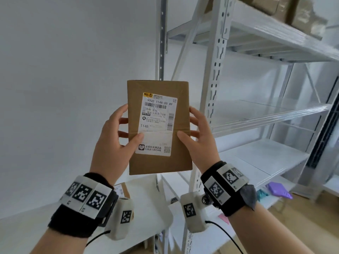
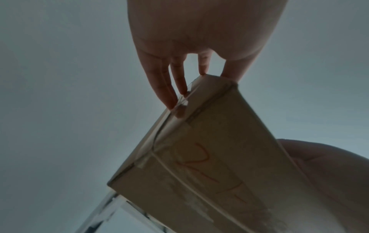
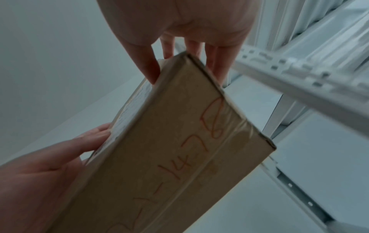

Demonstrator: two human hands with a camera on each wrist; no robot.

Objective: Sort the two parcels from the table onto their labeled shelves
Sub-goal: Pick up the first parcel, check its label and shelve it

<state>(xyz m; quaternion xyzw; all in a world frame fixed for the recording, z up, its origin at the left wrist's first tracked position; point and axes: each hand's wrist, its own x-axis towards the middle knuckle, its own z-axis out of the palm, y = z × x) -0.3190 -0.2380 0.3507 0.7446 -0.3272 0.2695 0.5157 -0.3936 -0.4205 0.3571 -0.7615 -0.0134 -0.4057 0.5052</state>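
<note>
A flat brown cardboard parcel [image 1: 180, 158] with a white shipping label [image 1: 157, 123] is held upright in front of me, label facing me. My left hand [image 1: 117, 132] grips its left edge, thumb on the front, fingers behind. My right hand [image 1: 197, 132] grips the right edge the same way. In the left wrist view the parcel [image 2: 209, 157] shows orange handwriting on its side below my left hand [image 2: 189, 66]. The right wrist view shows the same parcel [image 3: 169, 149] under my right hand [image 3: 179, 47]. A second parcel [image 1: 123, 190] lies on the white table [image 1: 36, 230] below.
A white metal shelving rack [image 1: 212, 79] stands just right of the parcel, with several bare shelves [image 1: 266, 158]. Brown boxes [image 1: 286, 11] sit on its top shelf. A purple item [image 1: 278, 189] lies on the floor at lower right. A plain white wall fills the left.
</note>
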